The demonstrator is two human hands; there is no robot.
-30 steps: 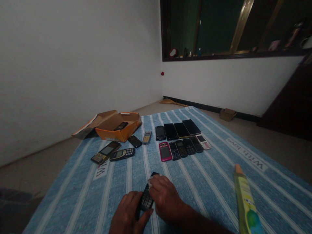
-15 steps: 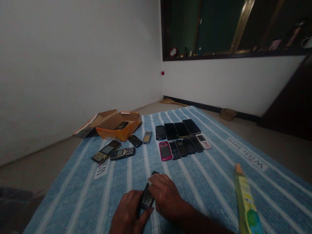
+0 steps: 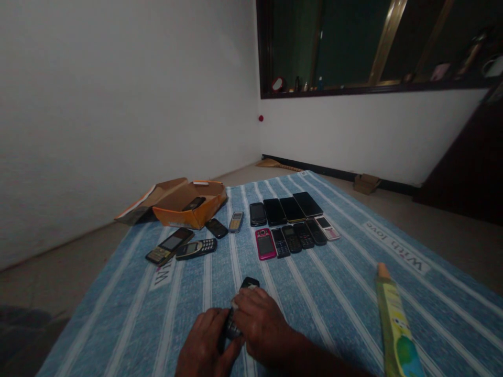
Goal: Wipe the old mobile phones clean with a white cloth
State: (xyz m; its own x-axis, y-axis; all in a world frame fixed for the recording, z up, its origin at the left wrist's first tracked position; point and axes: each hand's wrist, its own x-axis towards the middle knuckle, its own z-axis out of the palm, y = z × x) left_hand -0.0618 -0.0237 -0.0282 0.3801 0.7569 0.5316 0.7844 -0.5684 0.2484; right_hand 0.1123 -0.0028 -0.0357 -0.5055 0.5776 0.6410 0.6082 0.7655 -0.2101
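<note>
A black keypad mobile phone (image 3: 250, 283) lies tilted at the near middle of the cloth. My left hand (image 3: 206, 340) is closed around its lower end. Across the phone's middle rests my right hand (image 3: 259, 319), fingers bent and pressed together over the keys. A small white wad (image 3: 234, 304), perhaps tissue, shows under those fingertips. Farther off, a pink phone (image 3: 265, 244) starts a row of several keypad phones, with dark touchscreen phones (image 3: 292, 209) behind it. Left of these lie a keypad phone with a rounded body (image 3: 196, 248) and a wider phone (image 3: 170, 246).
An open orange cardboard box (image 3: 188, 213) with a phone inside stands at the far left. A yellow-green tube-shaped packet (image 3: 397, 324) lies at the right. A blue striped cloth (image 3: 129, 293) covers the table. Beyond it, a small carton (image 3: 366, 184) sits on the floor.
My right hand has slid down along the phone toward my left hand, baring more of the phone's top end and covering more keys. The left hand stays at the lower end.
</note>
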